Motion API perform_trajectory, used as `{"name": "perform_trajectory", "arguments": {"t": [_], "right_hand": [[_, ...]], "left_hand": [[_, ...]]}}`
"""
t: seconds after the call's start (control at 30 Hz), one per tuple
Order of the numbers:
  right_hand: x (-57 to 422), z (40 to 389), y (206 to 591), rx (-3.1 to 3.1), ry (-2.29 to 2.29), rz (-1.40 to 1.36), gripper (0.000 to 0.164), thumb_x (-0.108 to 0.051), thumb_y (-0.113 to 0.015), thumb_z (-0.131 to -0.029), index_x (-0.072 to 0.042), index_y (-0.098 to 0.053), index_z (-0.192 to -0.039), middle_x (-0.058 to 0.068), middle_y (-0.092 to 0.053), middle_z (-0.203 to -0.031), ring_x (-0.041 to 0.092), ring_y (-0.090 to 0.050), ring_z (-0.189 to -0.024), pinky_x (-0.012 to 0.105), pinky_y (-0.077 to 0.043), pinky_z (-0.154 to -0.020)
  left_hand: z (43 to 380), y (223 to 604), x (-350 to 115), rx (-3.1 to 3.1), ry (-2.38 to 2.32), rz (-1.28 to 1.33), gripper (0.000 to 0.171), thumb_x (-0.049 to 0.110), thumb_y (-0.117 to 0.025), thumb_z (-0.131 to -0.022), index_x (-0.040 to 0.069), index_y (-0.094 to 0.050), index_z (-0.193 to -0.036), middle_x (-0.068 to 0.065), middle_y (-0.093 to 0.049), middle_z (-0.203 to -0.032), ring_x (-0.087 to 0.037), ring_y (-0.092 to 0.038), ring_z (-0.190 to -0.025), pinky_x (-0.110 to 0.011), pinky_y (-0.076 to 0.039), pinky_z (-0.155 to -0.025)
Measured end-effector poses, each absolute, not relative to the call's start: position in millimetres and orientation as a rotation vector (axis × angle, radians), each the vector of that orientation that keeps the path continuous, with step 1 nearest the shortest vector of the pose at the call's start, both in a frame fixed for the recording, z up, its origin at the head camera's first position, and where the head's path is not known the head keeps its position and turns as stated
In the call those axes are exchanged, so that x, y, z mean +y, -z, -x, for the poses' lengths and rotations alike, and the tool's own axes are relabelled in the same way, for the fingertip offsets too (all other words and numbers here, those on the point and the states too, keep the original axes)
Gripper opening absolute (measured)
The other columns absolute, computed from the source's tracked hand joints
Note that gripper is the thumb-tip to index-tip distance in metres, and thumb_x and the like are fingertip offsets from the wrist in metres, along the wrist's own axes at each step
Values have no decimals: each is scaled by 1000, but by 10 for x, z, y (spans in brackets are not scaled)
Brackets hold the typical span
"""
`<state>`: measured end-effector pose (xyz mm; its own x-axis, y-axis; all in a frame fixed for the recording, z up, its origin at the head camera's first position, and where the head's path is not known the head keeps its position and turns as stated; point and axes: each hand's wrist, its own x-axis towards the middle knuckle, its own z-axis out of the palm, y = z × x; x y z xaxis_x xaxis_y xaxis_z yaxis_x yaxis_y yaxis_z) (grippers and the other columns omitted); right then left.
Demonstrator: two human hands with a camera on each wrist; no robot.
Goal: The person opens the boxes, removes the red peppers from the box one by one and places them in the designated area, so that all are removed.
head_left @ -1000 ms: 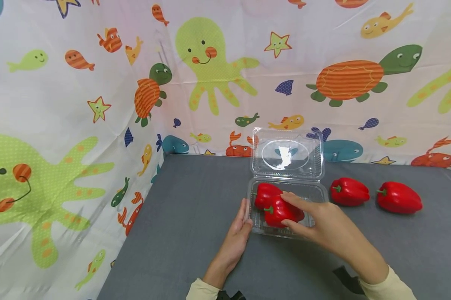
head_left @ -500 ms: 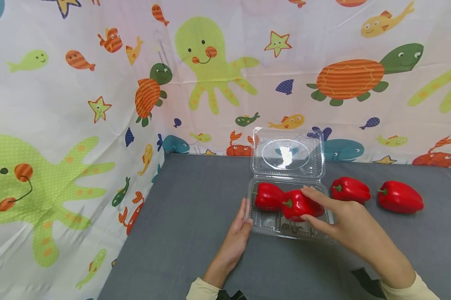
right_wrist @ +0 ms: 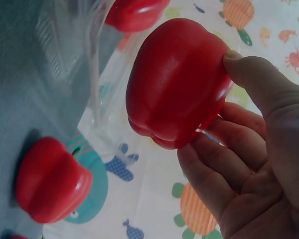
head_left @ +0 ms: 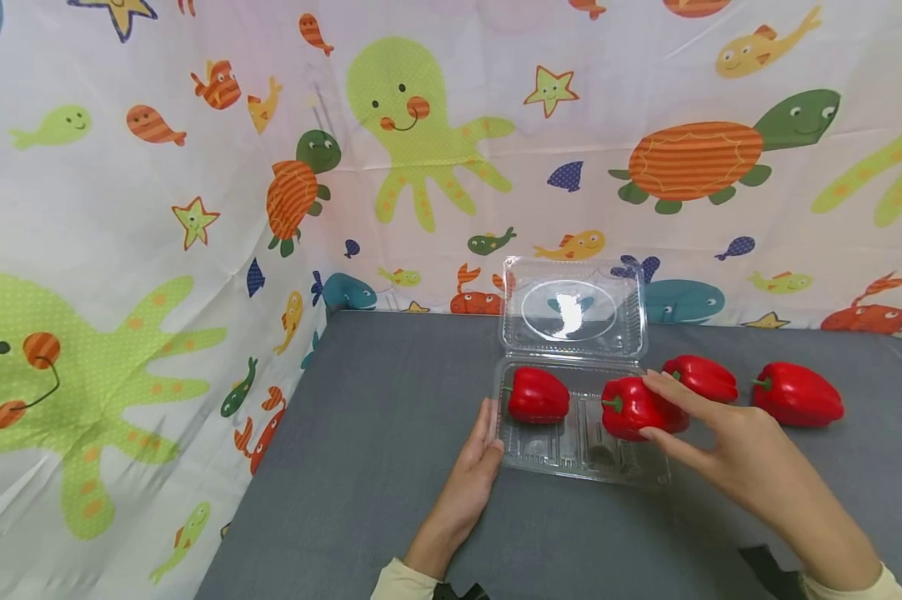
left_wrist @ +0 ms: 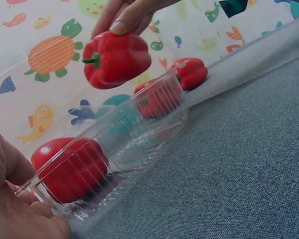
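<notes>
Sideways, held pepper [head_left: 644, 408], stem [head_left: 613, 404] leftward.

In the head view, a white sea-creature curtain [head_left: 233, 162] hangs behind a grey tabletop [head_left: 376, 400] that spreads across six o'clock. The curtain's prints include a big green octopus [head_left: 38, 358] at nine, a striped turtle [head_left: 694, 162] at two and a teal whale [head_left: 682, 302] at three.

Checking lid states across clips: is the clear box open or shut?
Open: its lid stands raised behind the base, leaving a red pepper inside uncovered.
</notes>
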<state>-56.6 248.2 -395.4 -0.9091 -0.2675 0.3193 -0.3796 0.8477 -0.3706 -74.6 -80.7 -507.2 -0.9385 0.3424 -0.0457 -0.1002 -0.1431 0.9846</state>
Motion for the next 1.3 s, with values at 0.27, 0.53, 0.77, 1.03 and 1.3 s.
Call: {"name": "perform_trajectory", "arguments": {"t": [0.27,0.53,0.77,1.03,1.3], "right_hand": [[2663,531,3998,-2733,-543,-464,93,-25,-98,-72,-21,-57,-155,-13,-62,-66,-4,-38,-46,21,-41,-48],[2802,521,4054,-2789,-509,-385,94,-28,-99,-71,-18,-56,-155,-9,-59,-64,5,-44,-49,22,-43,-49],[2887,512,4133,-2783,-510,-354,92,-25,-99,-69,-14,-59,-151,0,-70,-72,8,-48,-52,27,-49,-50],[2972,484,4245,-2776,-539,-324,90,-23,-101,-66,-9,-63,-146,15,-75,-82,20,-61,-60,60,-60,-59],[3075,452,4324,-2772,-516,-305,91,-20,-101,-64,-7,-62,-146,23,-75,-87,24,-63,-60,64,-60,-61]], "left_hand": [[734,5067,-802,1840,-2157,-260,67,7,-35,-114,13,1,-171,5,-6,-178,-12,-1,-162,-42,-4,-131],[737,5083,-811,1845,-2163,-294,67,7,-33,-114,11,2,-170,0,-3,-178,-17,2,-163,-45,-1,-130],[734,5065,-808,1849,-2156,-264,67,7,-34,-114,13,1,-171,5,-6,-178,-12,-1,-162,-41,-3,-131],[733,5057,-800,1853,-2148,-258,67,8,-34,-114,13,1,-171,5,-5,-178,-13,0,-162,-42,-3,-131],[739,5074,-806,1862,-2144,-254,67,7,-35,-113,12,0,-171,4,-5,-178,-15,-1,-163,-44,-4,-131]]}}
